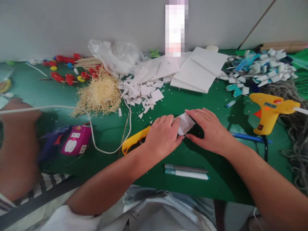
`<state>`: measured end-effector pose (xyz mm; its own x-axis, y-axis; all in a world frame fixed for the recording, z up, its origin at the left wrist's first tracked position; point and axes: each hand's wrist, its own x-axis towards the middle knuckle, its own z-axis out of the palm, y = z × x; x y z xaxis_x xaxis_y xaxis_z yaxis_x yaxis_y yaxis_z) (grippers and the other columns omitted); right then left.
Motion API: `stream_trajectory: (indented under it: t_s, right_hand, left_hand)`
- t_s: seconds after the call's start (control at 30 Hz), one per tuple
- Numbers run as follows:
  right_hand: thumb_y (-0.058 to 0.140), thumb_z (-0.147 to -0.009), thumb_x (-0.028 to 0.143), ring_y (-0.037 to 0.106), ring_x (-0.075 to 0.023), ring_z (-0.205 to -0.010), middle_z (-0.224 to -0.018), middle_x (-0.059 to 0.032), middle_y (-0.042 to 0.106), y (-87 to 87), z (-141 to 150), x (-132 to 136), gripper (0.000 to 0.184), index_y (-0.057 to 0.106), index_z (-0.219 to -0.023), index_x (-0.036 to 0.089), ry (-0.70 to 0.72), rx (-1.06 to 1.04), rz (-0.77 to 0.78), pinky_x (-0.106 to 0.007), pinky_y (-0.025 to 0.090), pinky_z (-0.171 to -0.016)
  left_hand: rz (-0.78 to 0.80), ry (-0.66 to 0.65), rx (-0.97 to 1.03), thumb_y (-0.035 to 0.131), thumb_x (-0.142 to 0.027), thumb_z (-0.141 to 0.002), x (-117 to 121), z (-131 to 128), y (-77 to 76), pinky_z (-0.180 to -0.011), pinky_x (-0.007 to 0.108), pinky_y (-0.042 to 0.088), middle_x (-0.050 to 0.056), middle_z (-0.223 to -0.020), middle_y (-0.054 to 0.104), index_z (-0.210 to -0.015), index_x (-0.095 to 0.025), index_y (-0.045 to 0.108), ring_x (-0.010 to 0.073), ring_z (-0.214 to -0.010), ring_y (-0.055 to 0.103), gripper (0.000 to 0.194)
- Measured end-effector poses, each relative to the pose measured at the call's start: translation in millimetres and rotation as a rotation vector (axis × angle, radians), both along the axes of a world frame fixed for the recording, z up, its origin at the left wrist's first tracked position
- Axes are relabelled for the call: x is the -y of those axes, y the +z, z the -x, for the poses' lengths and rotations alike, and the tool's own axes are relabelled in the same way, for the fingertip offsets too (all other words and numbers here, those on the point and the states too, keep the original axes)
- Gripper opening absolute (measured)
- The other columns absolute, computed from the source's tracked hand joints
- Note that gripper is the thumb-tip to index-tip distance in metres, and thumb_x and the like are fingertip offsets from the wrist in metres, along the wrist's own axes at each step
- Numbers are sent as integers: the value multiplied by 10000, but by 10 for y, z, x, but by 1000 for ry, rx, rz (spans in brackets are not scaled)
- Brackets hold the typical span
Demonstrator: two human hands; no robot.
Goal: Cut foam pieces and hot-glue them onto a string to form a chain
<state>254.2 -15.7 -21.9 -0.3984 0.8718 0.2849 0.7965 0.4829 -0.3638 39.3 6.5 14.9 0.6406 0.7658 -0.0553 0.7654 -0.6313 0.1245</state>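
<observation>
A small white foam-like piece point(186, 124) is held between my two hands above the green table point(192, 186). My left hand point(163, 133) is closed on its left edge, thumb below and fingers curled on top. My right hand point(205, 128) pinches the other side, with thumb and fingers arched around a dark gap. Partly under my left hand lies a yellow-handled tool point(134, 139), its far end hidden. Two markers, one grey point(186, 168) and one white with teal ends point(187, 174), lie nearer my body.
White scraps point(144, 91) and white sheets point(199, 70) lie behind my hands, beside straw-like sticks point(99, 91). A yellow glue gun point(267, 112) stands at right, near grey yarn point(293, 154). A white cord point(96, 146) runs past a purple power socket point(77, 139). Another person's arm point(19, 147) is at left.
</observation>
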Motion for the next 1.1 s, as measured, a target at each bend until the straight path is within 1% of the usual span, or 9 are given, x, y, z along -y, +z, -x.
stream_trajectory:
  t_s: [0.2,0.33,0.5,0.63,0.73,0.87,1.0,1.07,1.1]
  right_hand:
    - [598,-908,355,652,-330,-1268,-1343,-153,695,-9,19,-2,578,516,-1467,233,-23,9,-17,-643,444,-1149]
    - [585,-918,349,661,-312,-1252,-1321,-152,707,0,29,-12,553,535,-1450,203,-5,-5,-35,-606,459,-1151]
    - [575,-959,438,682,-304,-1217,-1289,-156,724,34,27,-30,502,583,-1388,178,12,-28,-57,-568,496,-1124]
    - [549,-982,480,676,-315,-1232,-1310,-160,720,63,19,-40,499,592,-1383,187,-29,-40,-64,-584,504,-1109]
    - [551,-978,471,687,-316,-1206,-1284,-145,732,67,19,-36,463,609,-1355,208,-52,-50,-59,-579,534,-1068]
    - [577,-935,384,703,-314,-1180,-1298,-147,728,41,12,-29,542,536,-1445,207,-90,-63,-58,-551,580,-1000]
    - [556,-872,228,687,-319,-1229,-1358,-156,700,4,-9,-38,638,487,-1506,208,-143,-59,-64,-568,574,-1021]
    - [522,-849,164,681,-310,-1240,-1358,-146,699,-4,-17,-42,601,549,-1447,212,-136,-51,-68,-573,561,-1051]
    - [511,-841,146,683,-303,-1233,-1343,-138,706,-5,-20,-44,583,576,-1416,215,-126,-46,-69,-572,557,-1061]
  left_hand:
    - [-24,-54,24,710,-486,-943,14,18,-44,-959,469,577,195,-1279,668,-1350,-83,601,340,-1145,669,583]
    - [-5,-30,34,699,-421,-952,26,26,-47,-961,462,584,182,-1255,667,-1368,-108,595,328,-1144,673,530]
    - [55,17,100,679,-344,-941,-8,83,-56,-992,497,585,189,-1323,638,-1433,-121,548,343,-1189,666,556]
    - [-9,43,179,643,-315,-937,-59,192,-29,-1029,507,574,244,-1491,546,-1456,-98,509,359,-1259,649,578]
    - [-69,14,237,588,-319,-958,-83,238,11,-1044,496,569,229,-1456,598,-1384,-96,552,343,-1246,662,482]
    - [-7,-70,269,516,-353,-1004,-69,181,5,-1033,488,578,178,-1323,692,-1266,-121,616,311,-1180,695,365]
    - [10,-68,200,681,-438,-941,-55,104,-7,-1089,509,558,229,-1510,577,-1399,-93,574,365,-1347,619,583]
    - [7,-30,151,749,-475,-901,-67,118,70,-1134,508,531,233,-1564,529,-1445,-87,549,376,-1422,559,698]
    - [1,14,124,743,-449,-913,-74,145,136,-1141,500,526,214,-1539,561,-1441,-96,559,364,-1420,565,661]
